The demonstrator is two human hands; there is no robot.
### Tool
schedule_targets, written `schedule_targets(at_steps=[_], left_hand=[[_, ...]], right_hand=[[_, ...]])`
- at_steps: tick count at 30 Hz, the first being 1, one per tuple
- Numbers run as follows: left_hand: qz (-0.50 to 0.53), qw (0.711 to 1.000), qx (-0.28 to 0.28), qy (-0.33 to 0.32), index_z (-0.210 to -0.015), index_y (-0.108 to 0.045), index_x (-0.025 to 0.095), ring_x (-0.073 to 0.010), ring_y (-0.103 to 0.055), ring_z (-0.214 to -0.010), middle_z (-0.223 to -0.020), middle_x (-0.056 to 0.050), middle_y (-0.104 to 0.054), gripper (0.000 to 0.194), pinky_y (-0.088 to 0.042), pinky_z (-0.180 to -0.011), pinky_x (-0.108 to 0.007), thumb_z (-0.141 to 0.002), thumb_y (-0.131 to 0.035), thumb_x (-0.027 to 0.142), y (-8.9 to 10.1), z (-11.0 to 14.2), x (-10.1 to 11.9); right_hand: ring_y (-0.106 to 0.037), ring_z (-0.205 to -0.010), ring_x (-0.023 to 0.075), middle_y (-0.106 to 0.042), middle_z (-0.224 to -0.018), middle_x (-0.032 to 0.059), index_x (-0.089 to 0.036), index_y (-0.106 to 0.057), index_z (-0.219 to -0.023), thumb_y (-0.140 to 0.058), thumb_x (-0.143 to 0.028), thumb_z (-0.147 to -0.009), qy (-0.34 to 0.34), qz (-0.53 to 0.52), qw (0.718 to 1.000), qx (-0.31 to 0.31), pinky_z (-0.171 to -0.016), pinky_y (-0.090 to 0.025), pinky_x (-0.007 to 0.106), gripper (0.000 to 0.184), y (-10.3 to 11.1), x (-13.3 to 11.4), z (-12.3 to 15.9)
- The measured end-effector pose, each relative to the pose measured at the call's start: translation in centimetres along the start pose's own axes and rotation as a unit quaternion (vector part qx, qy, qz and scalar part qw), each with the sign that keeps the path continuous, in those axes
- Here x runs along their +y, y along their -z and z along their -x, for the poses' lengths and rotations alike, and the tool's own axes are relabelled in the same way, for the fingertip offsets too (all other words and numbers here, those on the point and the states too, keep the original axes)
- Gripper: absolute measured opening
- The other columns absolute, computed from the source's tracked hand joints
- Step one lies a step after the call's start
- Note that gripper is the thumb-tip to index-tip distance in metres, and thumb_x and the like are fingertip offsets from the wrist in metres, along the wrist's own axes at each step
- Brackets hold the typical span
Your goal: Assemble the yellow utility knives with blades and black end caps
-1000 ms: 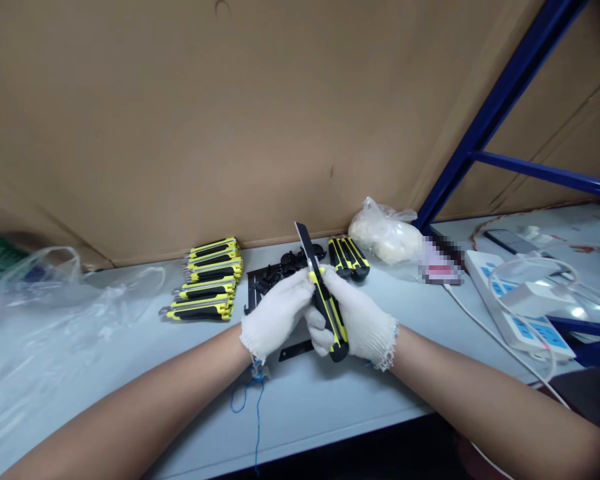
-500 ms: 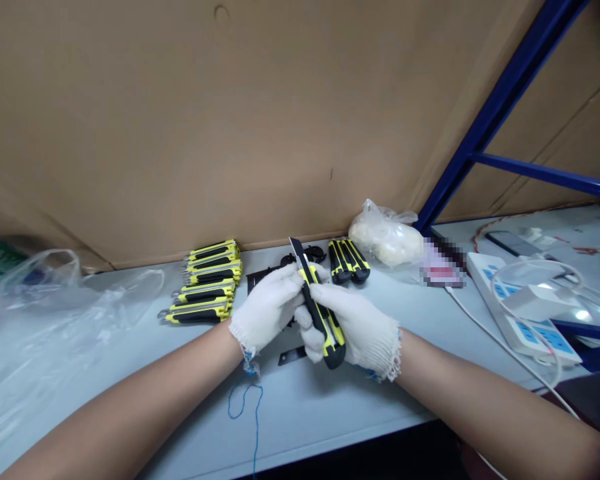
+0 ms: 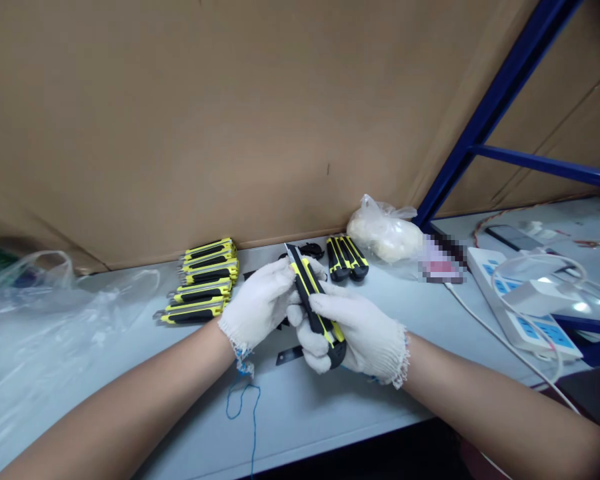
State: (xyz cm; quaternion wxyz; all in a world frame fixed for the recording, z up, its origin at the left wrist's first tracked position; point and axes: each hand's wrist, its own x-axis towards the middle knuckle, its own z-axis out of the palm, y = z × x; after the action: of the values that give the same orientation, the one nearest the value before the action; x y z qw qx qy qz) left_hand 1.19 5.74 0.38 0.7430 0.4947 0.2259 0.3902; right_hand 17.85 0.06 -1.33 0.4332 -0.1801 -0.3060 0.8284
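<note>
Left hand [image 3: 258,307]: fingers wrap the yellow box cutter [image 3: 310,297] near the top.
Right hand [image 3: 355,337]: fingers curl tight around its handle [image 3: 323,321].
Blade [image 3: 289,249]: we see less of it than before.

A workshop: white workbench [image 3: 300,413], blue steel racking [image 3: 500,113], stacked utility knives [image 3: 203,280], power strip [image 3: 517,303].

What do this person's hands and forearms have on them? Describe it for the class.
The left hand and right hand wear white knit work gloves with frayed cuffs. A blue thread trails from the left cuff. The forearms are bare, without sleeves.
</note>
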Motion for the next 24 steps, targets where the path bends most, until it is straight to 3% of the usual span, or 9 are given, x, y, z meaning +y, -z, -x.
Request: schedule_targets(at_steps=[2,4,8,12,18,24], left_hand=[[-0.005,1.000,-0.008,0.006,-0.117,-0.076,0.013,-0.0103,-0.053,-0.057,-0.101,-0.011,-0.074,0.052,-0.037,-0.042,-0.022,-0.089,-0.081,0.056,0.1,0.1,0.2],[-0.008,1.000,-0.013,0.000,-0.118,-0.076,0.013,-0.0115,-0.056,-0.061,-0.106,-0.013,-0.074,0.051,-0.041,-0.046,-0.023,-0.091,-0.079,0.056,0.3,0.1,0.3],[-0.020,0.998,-0.001,-0.062,-0.113,-0.078,0.014,-0.0198,-0.066,-0.081,-0.109,-0.013,-0.073,0.041,-0.056,-0.074,-0.032,-0.096,-0.075,0.052,0.7,-0.3,0.2],[-0.028,0.996,0.001,-0.084,-0.111,-0.079,0.014,-0.0239,-0.067,-0.095,-0.108,-0.013,-0.072,0.037,-0.055,-0.087,-0.036,-0.099,-0.072,0.049,0.8,-0.5,0.3],[-0.037,0.995,0.001,-0.091,-0.113,-0.080,0.013,-0.0266,-0.067,-0.103,-0.116,-0.015,-0.072,0.034,-0.055,-0.093,-0.037,-0.100,-0.072,0.044,0.3,-0.1,1.8],[-0.028,0.997,0.001,-0.074,-0.115,-0.080,0.013,-0.0263,-0.068,-0.100,-0.116,-0.015,-0.072,0.034,-0.058,-0.089,-0.038,-0.102,-0.068,0.042,0.1,0.2,1.9]], right_hand=[[-0.064,-0.061,0.0138,-0.072,-0.101,0.0068,-0.018,-0.065,-0.117,-0.065,-0.026,-0.101,0.005,-0.004,1.000,-0.010,-0.053,-0.058,0.030,0.018,0.2,0.1,-0.1],[-0.066,-0.061,0.0152,-0.073,-0.098,0.0066,-0.019,-0.065,-0.119,-0.068,-0.029,-0.099,-0.008,-0.001,1.000,-0.002,-0.053,-0.060,0.032,0.023,0.6,0.3,-0.3],[-0.065,-0.054,0.0169,-0.070,-0.077,0.0060,-0.016,-0.068,-0.109,-0.067,-0.050,-0.099,-0.079,0.027,0.995,0.056,-0.043,-0.054,0.027,0.036,1.4,0.8,-0.6],[-0.063,-0.050,0.0148,-0.070,-0.076,0.0059,-0.015,-0.070,-0.105,-0.073,-0.049,-0.094,-0.094,0.019,0.991,0.097,-0.038,-0.044,0.021,0.036,1.5,0.6,-0.4],[-0.067,-0.059,0.0158,-0.072,-0.088,0.0078,-0.015,-0.070,-0.113,-0.073,-0.033,-0.096,-0.033,0.033,0.999,0.025,-0.046,-0.051,0.024,0.025,0.6,-0.2,0.3],[-0.069,-0.064,0.0178,-0.073,-0.092,0.0092,-0.014,-0.068,-0.115,-0.070,-0.029,-0.094,-0.029,0.036,0.999,-0.006,-0.051,-0.055,0.027,0.026,0.8,-0.1,0.3]])
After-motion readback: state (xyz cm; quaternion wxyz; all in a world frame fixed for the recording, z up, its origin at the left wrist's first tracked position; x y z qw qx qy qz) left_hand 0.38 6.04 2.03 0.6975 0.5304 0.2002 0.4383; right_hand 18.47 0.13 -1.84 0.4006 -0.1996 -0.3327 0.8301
